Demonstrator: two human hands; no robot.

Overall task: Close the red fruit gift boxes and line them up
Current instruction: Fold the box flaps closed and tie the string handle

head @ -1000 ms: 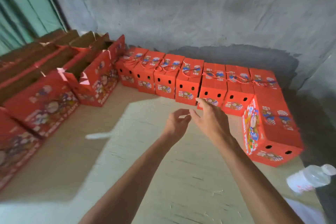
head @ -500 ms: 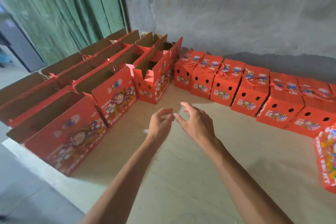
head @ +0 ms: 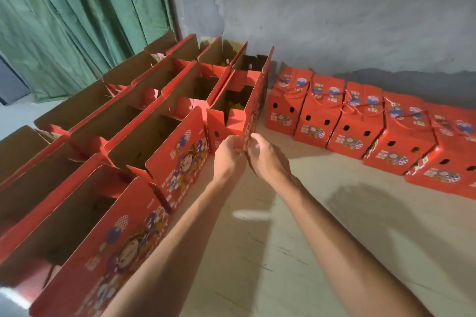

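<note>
Several open red fruit gift boxes stand in rows on the left, flaps up and brown insides showing. The nearest open box of the right-hand column (head: 253, 105) has its tall printed front flap upright. My left hand (head: 229, 157) and my right hand (head: 268, 159) meet at that flap's near lower corner, fingers curled and pinching its edge from either side. Along the grey wall at the right runs a row of closed red boxes (head: 360, 121) with red cord handles on top and round holes in their fronts.
All boxes sit on a pale wooden platform (head: 296, 252). A green curtain (head: 77, 15) hangs behind the open boxes at left. The grey concrete wall (head: 347, 13) backs the closed row. Another open box (head: 180, 157) stands just left of my hands.
The view swung left from the closed row toward the open boxes. Both hands moved forward through the air and now pinch the front flap's corner of an open box.
</note>
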